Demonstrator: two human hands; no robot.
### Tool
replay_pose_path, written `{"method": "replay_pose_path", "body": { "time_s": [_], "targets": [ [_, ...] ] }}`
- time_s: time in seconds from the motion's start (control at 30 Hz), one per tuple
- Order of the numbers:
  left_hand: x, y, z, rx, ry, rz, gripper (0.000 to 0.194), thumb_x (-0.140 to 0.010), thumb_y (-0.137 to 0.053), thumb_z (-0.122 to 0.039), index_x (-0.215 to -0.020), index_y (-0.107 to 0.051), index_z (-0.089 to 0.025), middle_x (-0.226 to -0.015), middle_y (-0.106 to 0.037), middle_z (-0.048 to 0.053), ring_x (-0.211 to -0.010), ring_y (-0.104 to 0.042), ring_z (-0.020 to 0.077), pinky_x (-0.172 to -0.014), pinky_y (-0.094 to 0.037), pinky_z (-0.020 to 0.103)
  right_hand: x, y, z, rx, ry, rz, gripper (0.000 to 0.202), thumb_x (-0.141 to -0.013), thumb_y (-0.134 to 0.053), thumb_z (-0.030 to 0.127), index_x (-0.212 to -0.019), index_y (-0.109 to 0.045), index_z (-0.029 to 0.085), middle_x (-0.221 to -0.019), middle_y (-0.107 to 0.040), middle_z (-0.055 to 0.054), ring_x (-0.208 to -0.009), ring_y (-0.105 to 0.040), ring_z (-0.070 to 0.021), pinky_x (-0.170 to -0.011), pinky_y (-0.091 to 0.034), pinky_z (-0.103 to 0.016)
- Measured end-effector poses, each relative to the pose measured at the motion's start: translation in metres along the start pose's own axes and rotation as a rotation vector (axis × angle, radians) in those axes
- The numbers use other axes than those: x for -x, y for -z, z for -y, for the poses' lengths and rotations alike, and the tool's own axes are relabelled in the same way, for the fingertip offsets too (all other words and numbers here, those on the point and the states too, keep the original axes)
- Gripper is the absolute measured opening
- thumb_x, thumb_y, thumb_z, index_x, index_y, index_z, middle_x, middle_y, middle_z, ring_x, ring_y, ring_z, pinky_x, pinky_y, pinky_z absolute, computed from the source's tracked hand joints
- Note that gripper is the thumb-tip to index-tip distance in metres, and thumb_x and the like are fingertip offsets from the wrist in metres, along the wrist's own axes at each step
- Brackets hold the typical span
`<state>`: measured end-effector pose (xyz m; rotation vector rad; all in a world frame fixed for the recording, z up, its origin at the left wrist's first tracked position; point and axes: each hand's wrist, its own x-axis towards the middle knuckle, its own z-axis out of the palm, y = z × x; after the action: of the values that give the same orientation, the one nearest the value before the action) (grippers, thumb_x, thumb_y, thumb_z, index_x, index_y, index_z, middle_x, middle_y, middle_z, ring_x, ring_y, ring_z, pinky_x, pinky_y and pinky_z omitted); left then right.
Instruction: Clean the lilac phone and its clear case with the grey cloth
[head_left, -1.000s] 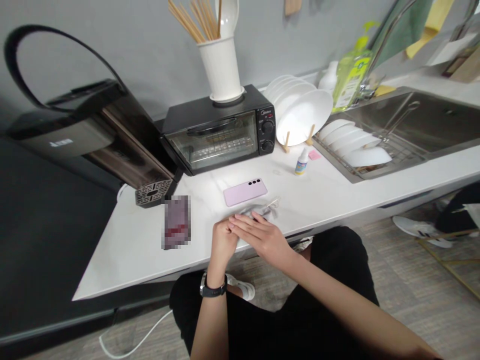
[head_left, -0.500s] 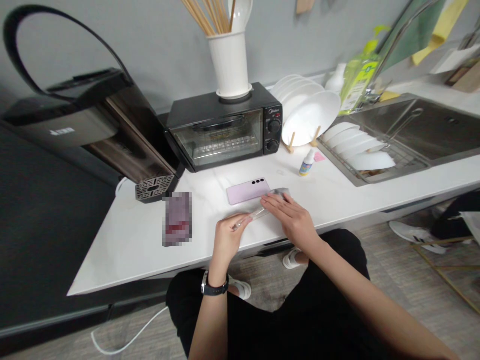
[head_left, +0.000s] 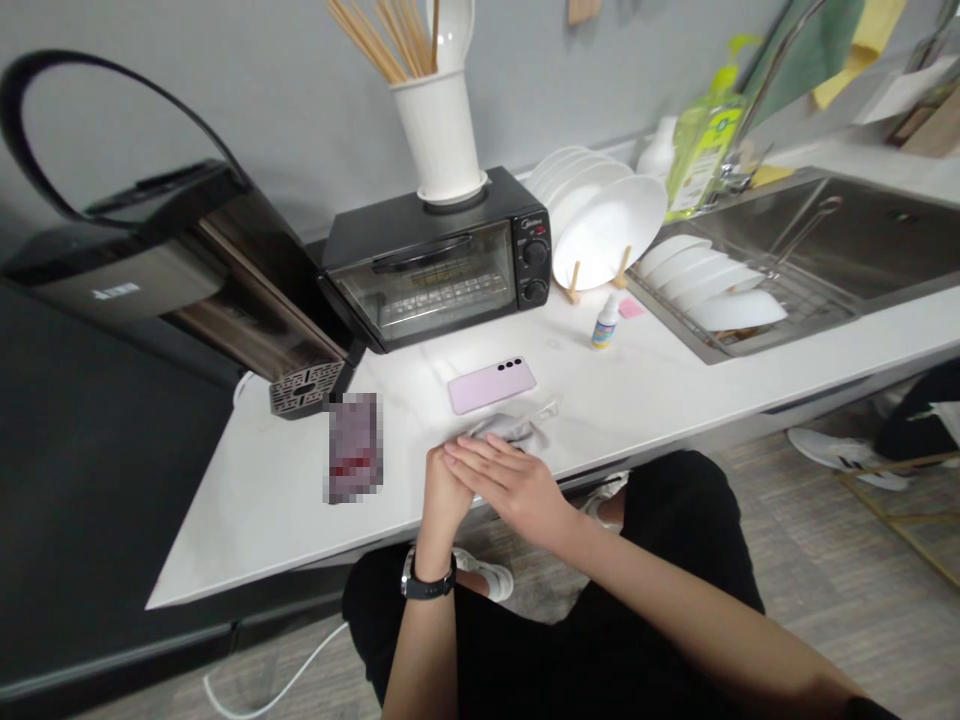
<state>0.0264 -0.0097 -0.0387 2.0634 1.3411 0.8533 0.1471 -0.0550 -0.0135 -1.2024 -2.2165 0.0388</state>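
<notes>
A thin see-through phone case (head_left: 549, 408) pokes out past a crumpled grey cloth (head_left: 517, 430) in front of my hands. My left hand (head_left: 444, 485) is closed on the case's near end; its fingers are mostly covered. Over it lies my right hand (head_left: 517, 488), fingers together and pressing the cloth against the case. Just beyond them a lilac phone (head_left: 492, 386) rests face down on the counter, its cameras at the upper right. A small white spray bottle (head_left: 605, 322) with a blue and yellow label stands farther right.
On the white counter (head_left: 240, 540), a blurred-out item (head_left: 355, 447) lies at left, by a black drink machine (head_left: 247, 290). Behind are a toaster oven (head_left: 442, 275), racked white plates (head_left: 611, 230) and a pink note (head_left: 631, 308). A sink (head_left: 847, 240) holding dishes is at right.
My right hand has slid left and toward me with the cloth, and now overlaps my left hand. The case's far end shows beyond the cloth. The view has shifted slightly.
</notes>
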Motion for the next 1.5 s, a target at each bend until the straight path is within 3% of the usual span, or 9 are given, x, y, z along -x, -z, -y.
{"method": "replay_pose_path", "body": {
  "time_s": [0.2,0.4,0.63,0.77,0.93,1.03,1.1,1.3,1.5],
  "targets": [
    [0.001,0.001,-0.009,-0.006,-0.007,0.007,0.019,-0.068,-0.036,-0.016,-0.060,-0.053,-0.015,-0.057,-0.055,0.001,-0.054,-0.049,0.0118,-0.049,-0.039,0.023,0.006,0.008,-0.015,-0.042,0.077,0.006,0.042,-0.074,-0.030,0.011,-0.113,-0.024,0.025,-0.116,-0.032,0.005,-0.108,-0.023,-0.0086,-0.093,-0.023,-0.028],
    [-0.001,-0.001,-0.032,0.111,-0.014,0.035,0.018,-0.068,-0.040,-0.022,-0.080,-0.054,-0.023,-0.083,-0.058,-0.002,-0.077,-0.052,0.0158,-0.071,-0.041,0.028,0.014,0.027,-0.057,-0.019,-0.130,-0.102,0.044,-0.071,-0.029,0.004,-0.111,-0.031,0.023,-0.115,-0.034,0.004,-0.106,-0.027,-0.0123,-0.092,-0.025,-0.030],
    [-0.001,0.007,-0.033,0.141,0.062,-0.276,0.020,-0.062,-0.050,-0.024,-0.082,-0.049,-0.022,-0.075,-0.057,-0.001,-0.072,-0.054,0.0139,-0.068,-0.043,0.030,0.036,0.051,-0.101,-0.038,-0.459,-0.211,0.037,-0.071,-0.035,0.013,-0.105,-0.039,0.025,-0.103,-0.047,0.003,-0.089,-0.047,-0.0183,-0.076,-0.040,-0.032],
    [0.000,0.018,-0.038,0.107,0.055,-0.348,0.019,-0.060,-0.052,-0.024,-0.077,-0.048,-0.017,-0.071,-0.054,-0.001,-0.068,-0.052,0.0126,-0.067,-0.042,0.028,0.048,0.050,-0.108,-0.101,-0.511,-0.224,0.025,-0.071,-0.037,0.021,-0.093,-0.049,0.025,-0.088,-0.056,0.000,-0.077,-0.053,-0.0197,-0.068,-0.042,-0.032],
    [-0.001,0.020,-0.060,0.044,-0.048,-0.344,0.014,-0.062,-0.051,-0.021,-0.075,-0.053,-0.016,-0.073,-0.052,0.001,-0.071,-0.049,0.0127,-0.069,-0.040,0.028,0.040,0.052,-0.098,-0.238,-0.585,-0.377,0.021,-0.074,-0.034,0.026,-0.090,-0.049,0.023,-0.078,-0.058,-0.001,-0.064,-0.054,-0.0166,-0.058,-0.044,-0.030],
    [-0.003,0.014,-0.076,0.038,-0.119,-0.295,0.015,-0.063,-0.050,-0.019,-0.077,-0.055,-0.016,-0.072,-0.051,0.001,-0.069,-0.049,0.0116,-0.066,-0.040,0.026,0.029,0.056,-0.078,-0.373,-0.626,-0.517,0.022,-0.074,-0.033,0.026,-0.091,-0.046,0.022,-0.077,-0.057,-0.002,-0.062,-0.054,-0.0162,-0.051,-0.045,-0.029],
    [-0.005,0.010,-0.084,0.043,-0.151,-0.239,0.016,-0.065,-0.047,-0.019,-0.079,-0.055,-0.017,-0.077,-0.051,0.002,-0.072,-0.049,0.0114,-0.065,-0.041,0.025,0.023,0.058,-0.059,-0.406,-0.588,-0.555,0.022,-0.074,-0.034,0.023,-0.094,-0.044,0.021,-0.081,-0.056,-0.002,-0.067,-0.054,-0.0163,-0.055,-0.046,-0.029],
    [-0.006,0.001,-0.086,-0.065,-0.188,-0.130,0.014,-0.068,-0.041,-0.012,-0.072,-0.054,-0.015,-0.082,-0.054,0.004,-0.074,-0.050,0.0121,-0.067,-0.041,0.024,0.015,0.052,-0.020,-0.251,-0.163,-0.354,0.033,-0.070,-0.036,0.011,-0.101,-0.043,0.021,-0.105,-0.046,-0.001,-0.097,-0.040,-0.0185,-0.085,-0.036,-0.032],
    [-0.006,-0.002,-0.074,-0.148,-0.123,-0.189,0.016,-0.067,-0.038,-0.010,-0.058,-0.050,-0.015,-0.060,-0.053,0.003,-0.058,-0.050,0.0136,-0.054,-0.038,0.026,0.014,0.034,-0.014,-0.051,-0.033,-0.269,0.045,-0.069,-0.034,0.008,-0.110,-0.032,0.025,-0.110,-0.040,0.001,-0.105,-0.029,-0.0191,-0.090,-0.026,-0.041]
  ]
}}
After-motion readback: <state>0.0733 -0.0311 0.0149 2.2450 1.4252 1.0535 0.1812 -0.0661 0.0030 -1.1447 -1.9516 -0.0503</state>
